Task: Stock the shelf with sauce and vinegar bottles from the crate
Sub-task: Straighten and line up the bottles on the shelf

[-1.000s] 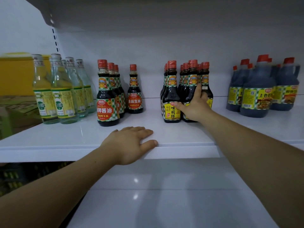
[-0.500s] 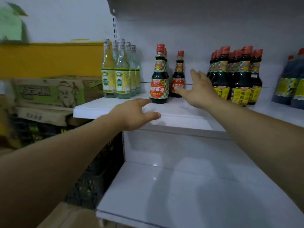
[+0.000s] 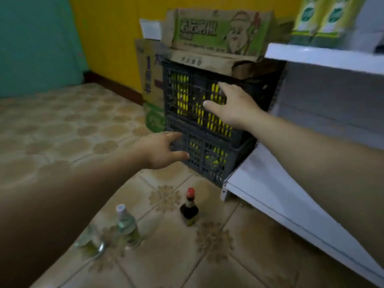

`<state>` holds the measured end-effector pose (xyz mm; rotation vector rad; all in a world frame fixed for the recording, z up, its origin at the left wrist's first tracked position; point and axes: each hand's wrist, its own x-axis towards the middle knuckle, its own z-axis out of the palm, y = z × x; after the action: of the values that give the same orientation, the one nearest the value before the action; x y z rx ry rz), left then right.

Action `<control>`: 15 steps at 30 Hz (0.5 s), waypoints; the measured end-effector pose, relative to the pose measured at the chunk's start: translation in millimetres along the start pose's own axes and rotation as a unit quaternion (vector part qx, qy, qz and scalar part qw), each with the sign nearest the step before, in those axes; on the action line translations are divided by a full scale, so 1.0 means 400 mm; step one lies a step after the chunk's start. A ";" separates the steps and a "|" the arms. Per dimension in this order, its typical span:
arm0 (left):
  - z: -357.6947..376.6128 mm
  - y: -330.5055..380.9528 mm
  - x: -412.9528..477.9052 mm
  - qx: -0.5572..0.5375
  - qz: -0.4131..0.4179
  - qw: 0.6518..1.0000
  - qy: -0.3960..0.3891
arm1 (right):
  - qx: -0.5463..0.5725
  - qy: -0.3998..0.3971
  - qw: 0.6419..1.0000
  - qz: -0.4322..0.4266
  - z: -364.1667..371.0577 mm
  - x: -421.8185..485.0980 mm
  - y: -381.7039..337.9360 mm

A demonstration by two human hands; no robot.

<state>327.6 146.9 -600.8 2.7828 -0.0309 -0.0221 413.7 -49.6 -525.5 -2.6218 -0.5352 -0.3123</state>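
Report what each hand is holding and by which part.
Nothing is held. The left hand and right hand are open with fingers spread before the stacked dark plastic crates; no grip.

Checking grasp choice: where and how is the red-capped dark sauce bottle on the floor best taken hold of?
The dark sauce bottle stands upright on the tiles, apart from the pale bottles. It is probably best gripped at its narrow neck just under the cap, coming from above, with the fingers curled round it.

Both hands open: left hand [image 3: 164, 149] & right hand [image 3: 232, 104] in front of stacked dark crates [image 3: 187, 96]. Soy bottle [image 3: 189, 208] + clear bottle [image 3: 126, 225] stand on floor.
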 end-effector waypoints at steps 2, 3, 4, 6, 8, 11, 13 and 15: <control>0.062 -0.150 -0.079 -0.024 -0.058 0.998 -0.024 | 0.024 -0.058 0.998 0.002 0.157 -0.027 -0.075; 0.094 -0.218 -0.120 -0.035 -0.085 0.995 -0.033 | 0.035 -0.085 0.996 0.005 0.231 -0.045 -0.109; 0.124 -0.280 -0.163 -0.039 -0.115 0.992 -0.038 | 0.044 -0.110 0.993 0.008 0.301 -0.065 -0.141; 0.178 -0.385 -0.238 -0.032 -0.172 0.984 -0.038 | 0.050 -0.156 0.986 0.007 0.425 -0.101 -0.201; 0.230 -0.465 -0.298 -0.055 -0.218 0.974 -0.041 | 0.052 -0.200 0.978 0.000 0.534 -0.138 -0.247; 0.303 -0.543 -0.353 -0.126 -0.267 0.954 -0.050 | 0.080 -0.252 0.964 -0.006 0.679 -0.195 -0.289; 0.349 -0.571 -0.370 -0.151 -0.270 0.949 -0.060 | 0.093 -0.282 0.955 0.002 0.768 -0.232 -0.305; 0.393 -0.586 -0.382 -0.181 -0.262 0.946 -0.060 | 0.100 -0.316 0.944 0.015 0.846 -0.264 -0.311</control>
<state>176.2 315.0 -828.6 2.3401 0.6197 -0.2984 310.2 177.2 -806.7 -2.4900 -0.6812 0.5883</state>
